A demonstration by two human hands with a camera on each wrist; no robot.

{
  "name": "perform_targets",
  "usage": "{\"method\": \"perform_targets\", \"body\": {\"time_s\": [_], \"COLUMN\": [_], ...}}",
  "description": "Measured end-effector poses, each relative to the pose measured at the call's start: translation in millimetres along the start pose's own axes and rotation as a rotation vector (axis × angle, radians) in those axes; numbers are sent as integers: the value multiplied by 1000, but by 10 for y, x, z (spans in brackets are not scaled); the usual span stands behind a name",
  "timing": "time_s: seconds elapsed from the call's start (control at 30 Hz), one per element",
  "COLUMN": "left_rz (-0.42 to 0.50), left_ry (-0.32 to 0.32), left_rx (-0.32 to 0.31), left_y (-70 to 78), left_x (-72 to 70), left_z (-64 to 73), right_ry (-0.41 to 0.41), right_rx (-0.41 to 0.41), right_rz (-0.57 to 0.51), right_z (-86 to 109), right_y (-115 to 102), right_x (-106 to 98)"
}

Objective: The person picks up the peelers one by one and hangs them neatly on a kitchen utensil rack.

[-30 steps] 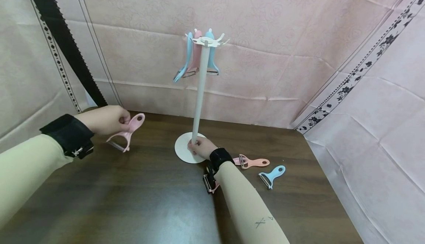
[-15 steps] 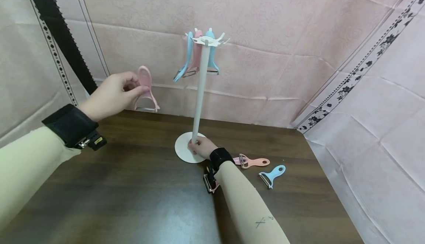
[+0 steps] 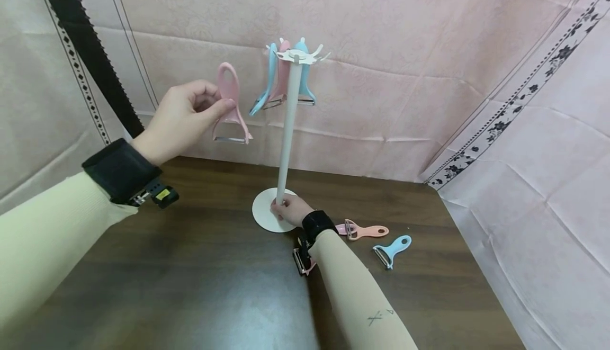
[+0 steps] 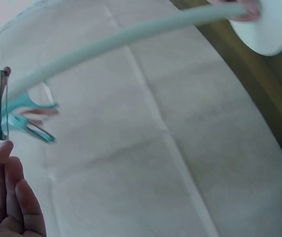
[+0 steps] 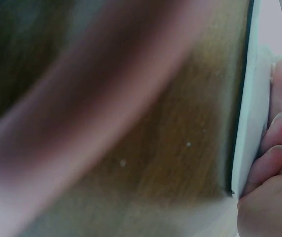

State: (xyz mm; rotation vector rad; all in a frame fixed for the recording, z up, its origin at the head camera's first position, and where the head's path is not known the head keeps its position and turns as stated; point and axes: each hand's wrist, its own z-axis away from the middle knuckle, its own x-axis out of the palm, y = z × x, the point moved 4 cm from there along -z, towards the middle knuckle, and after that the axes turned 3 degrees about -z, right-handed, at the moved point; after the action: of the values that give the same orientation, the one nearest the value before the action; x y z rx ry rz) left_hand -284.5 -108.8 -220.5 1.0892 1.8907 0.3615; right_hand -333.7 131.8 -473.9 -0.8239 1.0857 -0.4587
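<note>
Within the last second, the pink peeler (image 3: 231,91) has been lifted from middle left, low over the table (image 3: 214,276), to the upper part of the frame, left of centre; it is now held nearly upright. It is pinched by the left hand (image 3: 183,119), with the thumb closed against the fingers. By the right hand (image 3: 292,209), the stand (image 3: 289,127) is gripped low, fingers curled round it — this has stayed the same, near the centre. Three hung peelers (image 3: 283,74) at upper centre are also unchanged. It may be judged that the height of the hung ones is nearly reached — but no hook (image 3: 316,52) is touched. The blue peeler (image 3: 395,247), at lower right, has been left lying.
</note>
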Motion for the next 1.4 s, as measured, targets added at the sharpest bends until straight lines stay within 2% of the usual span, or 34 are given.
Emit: {"method": "perform_targets", "body": {"time_s": [0.23, 0.47, 1.0, 1.17, 1.4], "left_rz": [109, 111, 85, 76, 86], "left_ry": [35, 53, 25, 22, -2], "left_rx": [18, 59, 45, 62, 45], "left_y": [323, 494, 534, 551, 521], "left_x": [132, 195, 246, 258, 295], "left_z": [-113, -230, -297, -328, -311], "right_ry": [-1, 0, -1, 0, 3], "right_rx": [6, 12, 12, 22, 8], "right_rz": [-6, -14, -23, -30, -27], "right_z": [7, 16, 5, 19, 5], "right_y": [2, -20, 10, 0, -7], "right_x": [-3, 0, -2, -10, -10]}}
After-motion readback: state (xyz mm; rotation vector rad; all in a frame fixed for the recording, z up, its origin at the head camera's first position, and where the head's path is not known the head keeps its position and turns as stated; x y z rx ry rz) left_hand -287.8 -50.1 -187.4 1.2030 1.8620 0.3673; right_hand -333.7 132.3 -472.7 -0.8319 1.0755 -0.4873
